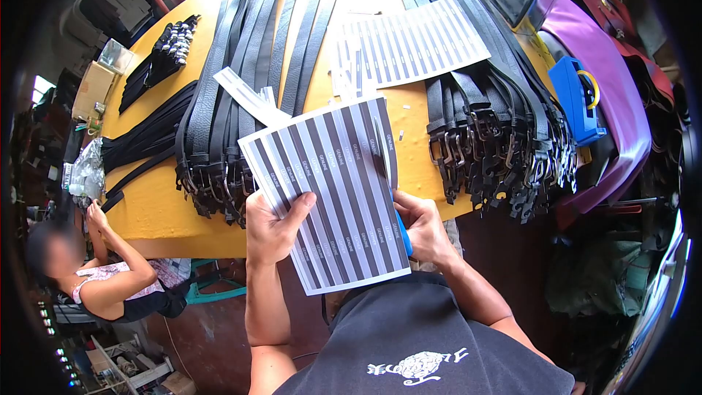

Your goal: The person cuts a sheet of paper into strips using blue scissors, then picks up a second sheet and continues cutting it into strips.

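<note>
My left hand [276, 227] is closed on the left edge of a printed label sheet [333, 190], thumb on the front. Dark and light stripes with small "GENUINE LEATHER" lettering cover it. At the sheet's right edge, my right hand [424, 230] grips a blue-handled tool [403, 235]; its working end is hidden behind the paper. Along the top right of the sheet, one strip curls away from the rest. Just beyond the sheet, loose cut paper strips [248, 95] lie on the belts, and another label sheet [417, 44] rests flat.
Black belts [227, 102] are heaped left of centre, and a buckled belt bundle [504, 132] hangs over the right edge of the yellow table [146, 212]. A blue case [574, 99] stands at right by purple material [610, 95]. Another person [117, 278] sits at left.
</note>
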{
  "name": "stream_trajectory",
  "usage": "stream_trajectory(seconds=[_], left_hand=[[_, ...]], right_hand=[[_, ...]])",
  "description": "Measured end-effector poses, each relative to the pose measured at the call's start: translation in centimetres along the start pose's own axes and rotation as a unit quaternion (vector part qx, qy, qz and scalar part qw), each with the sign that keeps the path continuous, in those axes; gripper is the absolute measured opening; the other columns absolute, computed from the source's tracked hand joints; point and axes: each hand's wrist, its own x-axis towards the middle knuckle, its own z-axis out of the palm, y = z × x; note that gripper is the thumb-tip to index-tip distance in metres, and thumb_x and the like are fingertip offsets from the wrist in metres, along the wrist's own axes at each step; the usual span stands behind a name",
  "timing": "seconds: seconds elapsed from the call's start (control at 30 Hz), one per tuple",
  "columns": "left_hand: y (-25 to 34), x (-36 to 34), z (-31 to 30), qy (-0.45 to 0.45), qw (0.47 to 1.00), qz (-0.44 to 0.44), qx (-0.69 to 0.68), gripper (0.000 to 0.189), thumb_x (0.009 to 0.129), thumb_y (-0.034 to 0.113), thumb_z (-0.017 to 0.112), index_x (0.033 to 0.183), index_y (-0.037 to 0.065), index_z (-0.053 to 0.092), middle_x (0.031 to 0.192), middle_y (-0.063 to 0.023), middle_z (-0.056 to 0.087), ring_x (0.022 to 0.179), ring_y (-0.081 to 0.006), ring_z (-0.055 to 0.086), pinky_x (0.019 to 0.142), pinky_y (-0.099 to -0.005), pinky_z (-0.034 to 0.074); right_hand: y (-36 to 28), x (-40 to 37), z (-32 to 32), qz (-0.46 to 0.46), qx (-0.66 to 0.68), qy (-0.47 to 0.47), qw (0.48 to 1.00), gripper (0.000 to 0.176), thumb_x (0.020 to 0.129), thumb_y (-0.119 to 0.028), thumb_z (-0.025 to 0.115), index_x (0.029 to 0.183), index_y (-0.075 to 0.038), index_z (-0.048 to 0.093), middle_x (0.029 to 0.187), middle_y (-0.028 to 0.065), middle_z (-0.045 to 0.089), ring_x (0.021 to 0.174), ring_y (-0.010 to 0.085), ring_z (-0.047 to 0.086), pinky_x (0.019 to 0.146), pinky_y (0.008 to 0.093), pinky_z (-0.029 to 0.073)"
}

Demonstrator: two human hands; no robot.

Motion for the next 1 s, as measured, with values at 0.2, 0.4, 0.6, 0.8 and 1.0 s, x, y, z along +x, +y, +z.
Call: stream_trajectory(seconds=[0.2, 0.4, 0.6, 0.8, 1.0], left_hand=[[0.00, -0.09, 0.05, 0.001, 1.000, -0.001, 0.004, 0.009, 0.085, 0.002, 0.065, 0.091, -0.005, 0.065, 0.076, -0.0020, 0.065, 0.066, -0.0048, 0.056, 0.060, -0.0208, 0.045], [0.18, -0.12, 0.21, 0.007, 1.000, 0.001, 0.002, 0.009, 0.085, 0.001, 0.065, 0.090, -0.005, 0.065, 0.075, -0.0016, 0.065, 0.065, -0.0047, 0.055, 0.059, -0.0205, 0.045], [0.23, -0.26, 0.09, 0.005, 1.000, -0.007, -0.003, 0.007, 0.085, 0.001, 0.065, 0.089, -0.005, 0.065, 0.074, -0.0006, 0.064, 0.065, -0.0043, 0.054, 0.059, -0.0205, 0.044], [-0.20, -0.32, -0.05, 0.005, 0.999, -0.017, -0.038, 0.009, 0.085, 0.001, 0.065, 0.092, -0.005, 0.065, 0.077, -0.0005, 0.064, 0.067, -0.0042, 0.054, 0.061, -0.0202, 0.044], [-0.05, -0.40, -0.12, 0.004, 1.000, -0.003, -0.010, 0.010, 0.085, 0.001, 0.065, 0.093, -0.005, 0.065, 0.078, -0.0011, 0.065, 0.068, -0.0045, 0.055, 0.062, -0.0201, 0.045]], right_hand=[[0.09, -0.05, -0.07, 0.010, 0.004, -0.003, 1.000, 0.063, 0.076, 0.000, 0.075, 0.132, 0.007, 0.045, 0.118, 0.0116, 0.061, 0.101, 0.0101, 0.057, 0.088, 0.0239, 0.048], [0.18, -0.05, -0.08, 0.007, 0.010, -0.001, 1.000, 0.064, 0.076, 0.000, 0.075, 0.132, 0.006, 0.045, 0.117, 0.0117, 0.061, 0.100, 0.0099, 0.058, 0.087, 0.0236, 0.048], [0.00, -0.05, -0.02, 0.021, 0.016, -0.002, 1.000, 0.067, 0.075, 0.000, 0.076, 0.133, 0.006, 0.044, 0.117, 0.0119, 0.061, 0.100, 0.0106, 0.058, 0.087, 0.0240, 0.048], [-0.38, 0.04, 0.22, 0.010, 0.027, -0.001, 1.000, 0.067, 0.074, -0.002, 0.077, 0.132, 0.007, 0.044, 0.119, 0.0122, 0.060, 0.101, 0.0111, 0.057, 0.089, 0.0247, 0.047], [-0.34, 0.09, 0.16, 0.015, 0.016, -0.002, 1.000, 0.066, 0.074, -0.003, 0.078, 0.130, 0.008, 0.046, 0.118, 0.0121, 0.060, 0.101, 0.0108, 0.057, 0.090, 0.0245, 0.046]])
